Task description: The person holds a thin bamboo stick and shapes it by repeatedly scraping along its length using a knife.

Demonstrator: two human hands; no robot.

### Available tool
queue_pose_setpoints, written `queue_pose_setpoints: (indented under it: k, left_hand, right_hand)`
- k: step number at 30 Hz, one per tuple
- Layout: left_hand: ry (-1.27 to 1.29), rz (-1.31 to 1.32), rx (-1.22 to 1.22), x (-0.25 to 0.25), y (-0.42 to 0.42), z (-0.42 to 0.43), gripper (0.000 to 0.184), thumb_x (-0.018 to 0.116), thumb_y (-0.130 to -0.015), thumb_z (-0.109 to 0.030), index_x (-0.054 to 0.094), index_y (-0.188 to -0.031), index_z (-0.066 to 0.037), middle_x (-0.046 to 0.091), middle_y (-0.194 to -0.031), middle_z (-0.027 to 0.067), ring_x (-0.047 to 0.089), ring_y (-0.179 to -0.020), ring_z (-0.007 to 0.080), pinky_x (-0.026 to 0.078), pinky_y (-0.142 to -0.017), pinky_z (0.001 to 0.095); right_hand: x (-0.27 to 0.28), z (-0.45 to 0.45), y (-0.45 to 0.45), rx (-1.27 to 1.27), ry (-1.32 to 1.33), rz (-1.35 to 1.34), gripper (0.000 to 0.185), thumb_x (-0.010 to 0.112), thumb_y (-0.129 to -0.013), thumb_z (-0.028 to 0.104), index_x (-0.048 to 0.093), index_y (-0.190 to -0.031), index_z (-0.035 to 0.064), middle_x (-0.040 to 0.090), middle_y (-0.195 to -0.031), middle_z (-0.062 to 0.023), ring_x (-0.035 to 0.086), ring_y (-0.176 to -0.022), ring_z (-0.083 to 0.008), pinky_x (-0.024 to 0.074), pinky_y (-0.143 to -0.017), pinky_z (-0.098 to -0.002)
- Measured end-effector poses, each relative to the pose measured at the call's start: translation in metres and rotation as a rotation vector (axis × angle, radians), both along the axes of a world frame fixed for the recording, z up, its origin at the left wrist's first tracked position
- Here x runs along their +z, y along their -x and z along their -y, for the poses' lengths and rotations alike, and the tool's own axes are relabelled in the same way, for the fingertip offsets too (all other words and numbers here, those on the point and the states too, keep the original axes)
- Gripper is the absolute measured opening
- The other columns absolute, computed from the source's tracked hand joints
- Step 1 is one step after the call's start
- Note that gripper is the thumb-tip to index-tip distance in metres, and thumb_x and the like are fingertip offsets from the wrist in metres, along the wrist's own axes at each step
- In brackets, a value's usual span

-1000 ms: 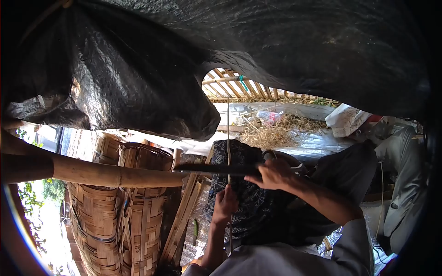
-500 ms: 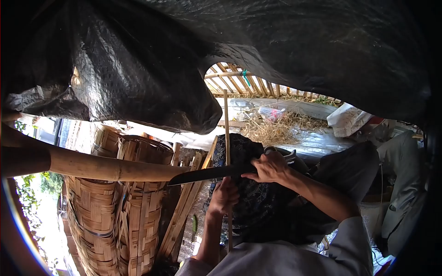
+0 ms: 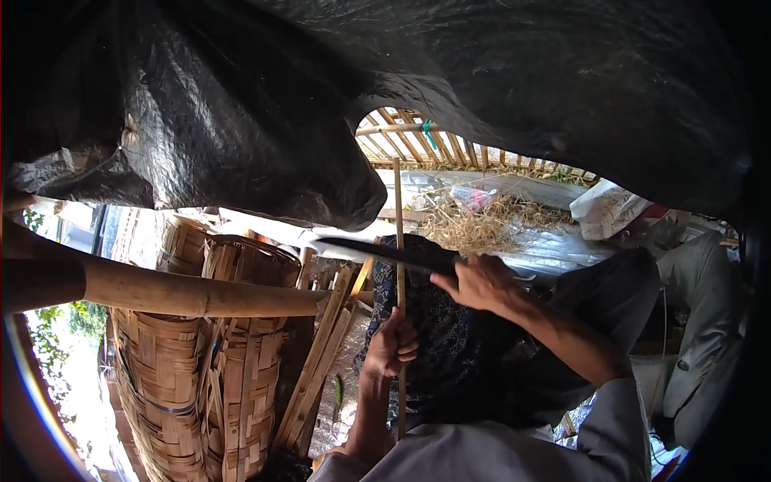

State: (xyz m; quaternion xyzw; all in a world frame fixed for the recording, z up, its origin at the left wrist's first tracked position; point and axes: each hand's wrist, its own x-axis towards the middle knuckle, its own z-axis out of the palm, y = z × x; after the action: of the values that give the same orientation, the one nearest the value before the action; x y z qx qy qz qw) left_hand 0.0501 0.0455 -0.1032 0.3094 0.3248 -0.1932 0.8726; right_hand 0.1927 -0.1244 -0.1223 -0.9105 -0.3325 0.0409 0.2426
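My left hand (image 3: 389, 345) is closed around a thin bamboo strip (image 3: 399, 233), which stands lengthwise in front of my body and runs down to my shirt. My right hand (image 3: 482, 283) grips a machete (image 3: 393, 254) with a long dark blade. That blade points left and crosses the strip above my left fist; whether it touches the strip I cannot tell. The machete's handle is mostly hidden in my fingers. Beneath the strip lies dark patterned cloth (image 3: 434, 321) over my lap.
Tall woven bamboo baskets (image 3: 165, 377) stand at the left, with split bamboo slats (image 3: 313, 386) leaning beside them. A thick bamboo pole (image 3: 201, 294) juts in from the left. Black plastic sheeting (image 3: 522, 88) hangs overhead. Dry straw (image 3: 474, 229) lies ahead. Another person's trouser leg (image 3: 699, 321) shows at right.
The machete has moved up along the strip, away from my left fist, and its blade has tilted tip-upward. My right hand has shifted slightly right and up; my left hand stays nearly still.
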Motion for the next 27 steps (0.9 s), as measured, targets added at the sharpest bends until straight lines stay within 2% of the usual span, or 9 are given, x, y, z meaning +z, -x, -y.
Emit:
queue_pose_setpoints:
  k: [2, 4, 6, 10, 13, 17, 19, 26, 27]
  left_hand:
    - [0.037, 0.008, -0.011, 0.001, -0.004, -0.001, 0.042, 0.034, -0.093, -0.046, 0.030, -0.060, -0.020, 0.018, -0.049, -0.0084, 0.016, -0.037, 0.0043, 0.011, -0.033, 0.0194]
    - [-0.050, -0.029, -0.028, 0.010, -0.001, 0.002, 0.043, 0.034, -0.093, -0.046, 0.029, -0.060, -0.019, 0.017, -0.049, -0.0083, 0.014, -0.037, 0.0041, 0.011, -0.033, 0.0190]
    - [-0.044, -0.019, -0.046, 0.008, 0.002, 0.001, 0.043, 0.033, -0.093, -0.046, 0.029, -0.060, -0.019, 0.017, -0.049, -0.0081, 0.014, -0.038, 0.0041, 0.011, -0.033, 0.0188]
    - [-0.069, -0.025, -0.024, 0.012, 0.003, 0.007, 0.043, 0.033, -0.093, -0.047, 0.031, -0.061, -0.018, 0.018, -0.050, -0.0076, 0.014, -0.038, 0.0041, 0.011, -0.033, 0.0184]
    - [0.035, 0.005, -0.047, 0.001, 0.003, -0.002, 0.043, 0.032, -0.092, -0.049, 0.033, -0.063, -0.017, 0.020, -0.051, -0.0074, 0.014, -0.038, 0.0043, 0.011, -0.033, 0.0184]
    - [-0.039, -0.010, -0.055, 0.006, 0.006, -0.001, 0.045, 0.031, -0.092, -0.049, 0.038, -0.067, -0.013, 0.020, -0.051, -0.0071, 0.015, -0.038, 0.0045, 0.012, -0.033, 0.0189]
    - [-0.110, -0.016, -0.042, 0.006, 0.007, 0.001, 0.047, 0.029, -0.094, -0.046, 0.047, -0.073, -0.008, 0.020, -0.051, -0.0069, 0.015, -0.038, 0.0041, 0.013, -0.032, 0.0181]
    - [-0.063, 0.091, -0.016, 0.006, 0.002, 0.004, 0.052, 0.028, -0.094, -0.045, 0.054, -0.088, 0.000, 0.023, -0.052, -0.0062, 0.020, -0.041, 0.0048, 0.017, -0.035, 0.0189]
    - [-0.060, 0.094, -0.003, 0.007, 0.002, 0.004, 0.051, 0.028, -0.095, -0.044, 0.053, -0.087, 0.000, 0.023, -0.052, -0.0060, 0.021, -0.041, 0.0049, 0.018, -0.036, 0.0190]
  right_hand:
    - [0.002, 0.007, 0.017, 0.207, 0.011, 0.101, 0.062, 0.046, -0.079, 0.063, 0.059, -0.065, 0.0036, 0.051, -0.046, -0.0118, 0.054, -0.039, -0.0255, 0.0444, -0.039, -0.0356]
    - [-0.002, 0.006, 0.019, 0.243, -0.041, 0.165, 0.066, 0.042, -0.080, 0.065, 0.055, -0.053, 0.0053, 0.046, -0.038, -0.0066, 0.049, -0.032, -0.0184, 0.0382, -0.033, -0.0310]
    - [0.000, 0.000, 0.010, 0.000, -0.055, 0.206, 0.064, 0.043, -0.081, 0.062, 0.054, -0.051, 0.0063, 0.043, -0.036, -0.0058, 0.047, -0.031, -0.0176, 0.0358, -0.031, -0.0304]
    - [-0.005, 0.001, -0.011, -0.097, -0.026, 0.079, 0.064, 0.042, -0.084, 0.058, 0.055, -0.051, 0.0051, 0.047, -0.038, -0.0070, 0.047, -0.031, -0.0197, 0.0394, -0.034, -0.0321]
    - [0.010, 0.010, 0.016, 0.061, -0.006, -0.009, 0.061, 0.045, -0.081, 0.060, 0.058, -0.059, 0.0040, 0.051, -0.042, -0.0106, 0.055, -0.037, -0.0240, 0.0470, -0.046, -0.0391]
    - [0.008, 0.013, 0.033, 0.209, -0.093, 0.036, 0.059, 0.047, -0.081, 0.059, 0.055, -0.061, 0.0041, 0.051, -0.043, -0.0118, 0.056, -0.040, -0.0254, 0.0447, -0.039, -0.0365]
    - [0.011, 0.013, 0.031, 0.202, -0.084, -0.049, 0.054, 0.053, -0.078, 0.057, 0.057, -0.072, 0.0033, 0.049, -0.041, -0.0117, 0.055, -0.039, -0.0286, 0.0433, -0.037, -0.0375]
    - [0.002, 0.024, 0.024, 0.138, -0.272, 0.145, 0.042, 0.057, -0.082, 0.044, 0.057, -0.079, 0.0019, 0.048, -0.043, -0.0123, 0.053, -0.040, -0.0277, 0.0424, -0.040, -0.0365]
    - [0.004, 0.023, 0.022, 0.121, -0.263, -0.057, 0.040, 0.056, -0.083, 0.042, 0.057, -0.079, 0.0017, 0.048, -0.045, -0.0132, 0.053, -0.041, -0.0273, 0.0422, -0.041, -0.0356]
